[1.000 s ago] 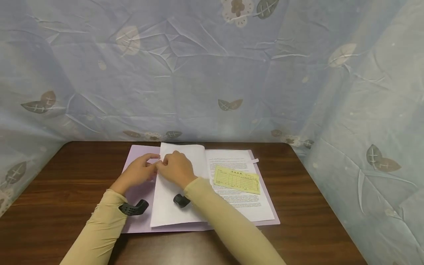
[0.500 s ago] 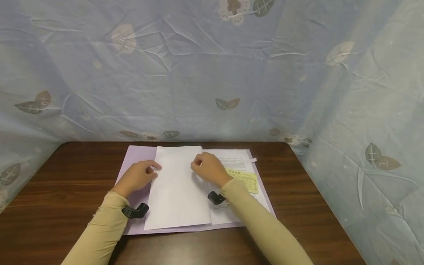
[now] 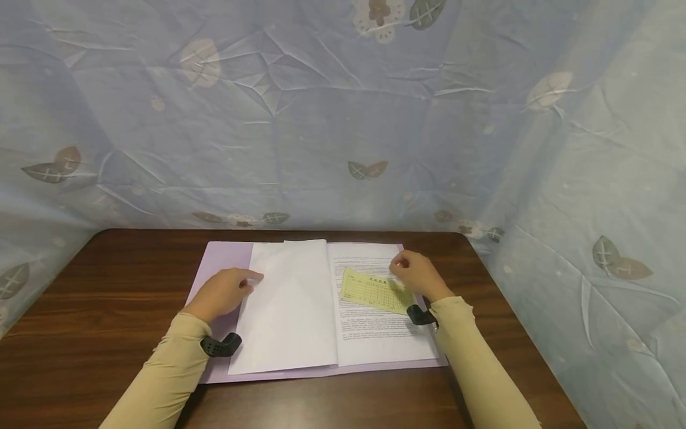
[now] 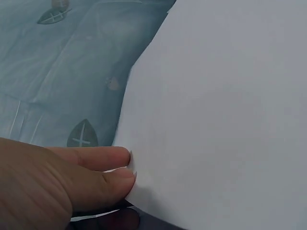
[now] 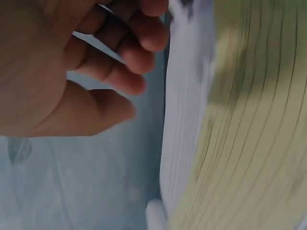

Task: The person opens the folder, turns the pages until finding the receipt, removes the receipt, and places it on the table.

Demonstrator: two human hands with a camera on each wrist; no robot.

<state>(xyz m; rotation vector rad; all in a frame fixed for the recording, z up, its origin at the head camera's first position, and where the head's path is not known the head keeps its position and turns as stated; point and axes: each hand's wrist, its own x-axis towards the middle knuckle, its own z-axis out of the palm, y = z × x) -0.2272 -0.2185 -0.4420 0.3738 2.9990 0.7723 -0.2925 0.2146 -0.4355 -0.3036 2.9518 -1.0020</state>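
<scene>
A lilac folder (image 3: 227, 256) lies spread on the table, with a blank white page (image 3: 289, 304) turned to its left side. At that page's left edge is my left hand (image 3: 222, 293); in the left wrist view its thumb (image 4: 108, 189) and index finger touch the paper's edge. Printed sheets (image 3: 386, 339) lie on the right side, bearing a yellow slip with a table (image 3: 372, 291). My right hand (image 3: 420, 275) hovers by the slip's right end. Its fingers (image 5: 127, 79) are loosely bent and hold nothing in the right wrist view.
The dark wooden table (image 3: 123, 298) surrounds the folder. A pale blue cloth with leaf prints (image 3: 316, 119) hangs behind the table and along its sides. Black wrist bands (image 3: 221, 345) sit on both wrists.
My right hand has moved right, from the white page's left edge across to the yellow slip. The left hand has stayed by the page's edge. The page now lies flatter to the left.
</scene>
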